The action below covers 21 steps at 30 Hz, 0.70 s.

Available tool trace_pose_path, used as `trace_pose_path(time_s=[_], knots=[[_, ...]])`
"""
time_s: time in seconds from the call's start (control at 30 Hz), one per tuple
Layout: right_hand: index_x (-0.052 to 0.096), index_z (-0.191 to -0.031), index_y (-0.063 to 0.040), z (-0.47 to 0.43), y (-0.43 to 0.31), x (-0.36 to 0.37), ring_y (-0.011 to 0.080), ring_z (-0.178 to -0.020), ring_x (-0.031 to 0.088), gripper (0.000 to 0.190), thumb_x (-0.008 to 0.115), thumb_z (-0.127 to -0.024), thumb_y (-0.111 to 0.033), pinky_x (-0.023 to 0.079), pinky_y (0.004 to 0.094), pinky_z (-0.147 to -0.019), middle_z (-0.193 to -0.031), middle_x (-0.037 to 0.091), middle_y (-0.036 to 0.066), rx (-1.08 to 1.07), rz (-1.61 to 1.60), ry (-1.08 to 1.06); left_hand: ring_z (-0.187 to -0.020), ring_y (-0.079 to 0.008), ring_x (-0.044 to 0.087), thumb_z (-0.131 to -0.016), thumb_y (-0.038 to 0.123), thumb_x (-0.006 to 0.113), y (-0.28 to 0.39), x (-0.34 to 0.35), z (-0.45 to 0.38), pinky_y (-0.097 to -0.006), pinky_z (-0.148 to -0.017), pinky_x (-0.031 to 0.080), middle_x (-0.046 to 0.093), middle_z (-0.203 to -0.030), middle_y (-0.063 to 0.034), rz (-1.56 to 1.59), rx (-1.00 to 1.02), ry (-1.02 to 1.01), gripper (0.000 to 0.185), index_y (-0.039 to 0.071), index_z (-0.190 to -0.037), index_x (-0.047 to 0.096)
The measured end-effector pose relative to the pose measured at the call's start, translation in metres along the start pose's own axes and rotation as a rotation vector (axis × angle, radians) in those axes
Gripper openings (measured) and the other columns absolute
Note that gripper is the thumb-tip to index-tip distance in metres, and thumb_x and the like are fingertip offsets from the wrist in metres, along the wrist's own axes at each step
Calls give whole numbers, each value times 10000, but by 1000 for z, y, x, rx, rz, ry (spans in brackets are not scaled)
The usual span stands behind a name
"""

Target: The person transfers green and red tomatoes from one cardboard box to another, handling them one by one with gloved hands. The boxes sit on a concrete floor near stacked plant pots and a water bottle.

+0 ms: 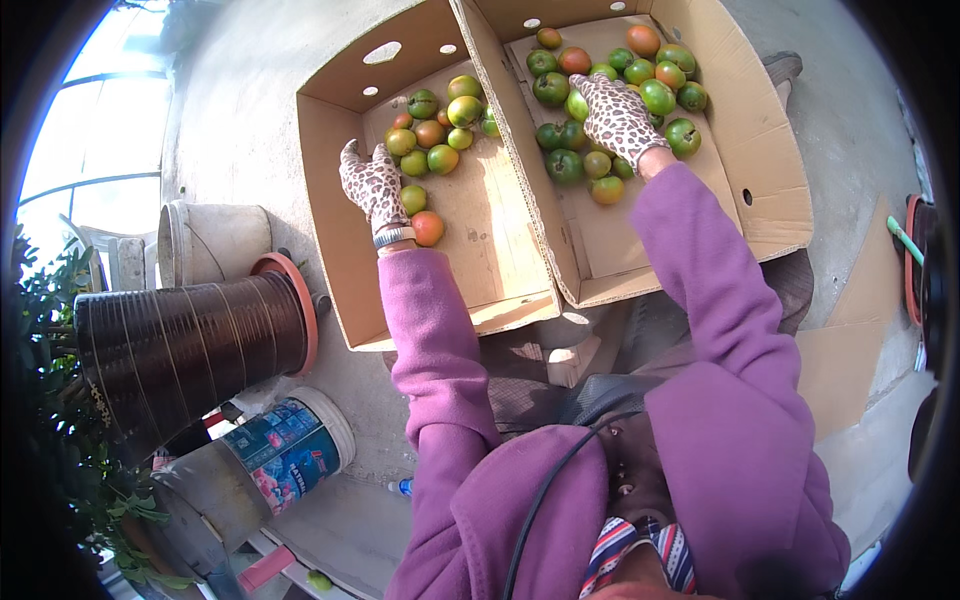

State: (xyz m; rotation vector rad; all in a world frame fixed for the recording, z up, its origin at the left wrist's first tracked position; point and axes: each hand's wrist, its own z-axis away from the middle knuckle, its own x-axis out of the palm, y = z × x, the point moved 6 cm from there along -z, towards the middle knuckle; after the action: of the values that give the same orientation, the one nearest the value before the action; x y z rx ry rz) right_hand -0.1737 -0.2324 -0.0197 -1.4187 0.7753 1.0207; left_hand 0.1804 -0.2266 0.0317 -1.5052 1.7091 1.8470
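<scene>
Two cardboard boxes stand side by side before me, the left box (502, 247) and the right box (622, 232), both holding green and reddish tomatoes. My left hand (373, 184), in a leopard-print glove, is inside the left box near its left wall. Its fingers are apart, beside a greenish tomato (400, 142), and I see nothing held in it. My right hand (616, 112), gloved alike, reaches down among the tomatoes of the right box. A green tomato (577, 106) lies by its fingers; the hand hides whether it grips one. An orange-red tomato (427, 228) lies by my left wrist.
At left lie a dark ribbed plant pot (187, 322) with an orange saucer (296, 300), a white bucket (217, 241) and a blue-labelled bucket (289, 450). Leafy plants (52, 390) border that side. Flat cardboard (844, 360) is on the concrete floor at right.
</scene>
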Motion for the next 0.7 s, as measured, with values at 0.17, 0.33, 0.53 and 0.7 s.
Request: trace_pose_path(time_s=[0.17, 0.33, 0.53, 0.7], knots=[[480, -1339, -77, -4, -10, -26, 322, -1231, 489, 562, 598, -790, -46, 404, 413, -1031, -1330, 511, 176, -85, -39, 361, -963, -320, 641, -742, 195, 748, -39, -5, -10, -401, -872, 487, 672, -1003, -187, -238, 5, 36, 430, 16, -1115, 633], [556, -1244, -71, 5, -39, -41, 312, -1133, 562, 436, 541, -810, -30, 461, 412, -953, -1266, 570, 141, -232, -16, 508, -1006, -314, 637, -729, 296, 765, -68, 17, -6, -386, -886, 491, 674, -1050, -172, -484, 34, -224, 408, 42, -1037, 683], [601, -1178, -74, 12, -56, -28, 303, -1020, 615, 320, 481, -882, -64, 494, 428, -869, -1150, 631, 131, -396, 105, 351, -1096, -318, 593, -710, 315, 758, -94, 72, 27, -397, -913, 489, 620, -1158, -195, -794, 92, -443, 518, 33, -1124, 625], [634, -1081, -68, 10, -31, -25, 311, -943, 620, 233, 489, -902, -101, 500, 427, -809, -1013, 648, 139, -312, 131, 233, -1157, -323, 559, -716, 260, 741, -104, 91, 29, -403, -955, 464, 560, -1244, -232, -878, 136, -347, 573, 25, -1206, 560]])
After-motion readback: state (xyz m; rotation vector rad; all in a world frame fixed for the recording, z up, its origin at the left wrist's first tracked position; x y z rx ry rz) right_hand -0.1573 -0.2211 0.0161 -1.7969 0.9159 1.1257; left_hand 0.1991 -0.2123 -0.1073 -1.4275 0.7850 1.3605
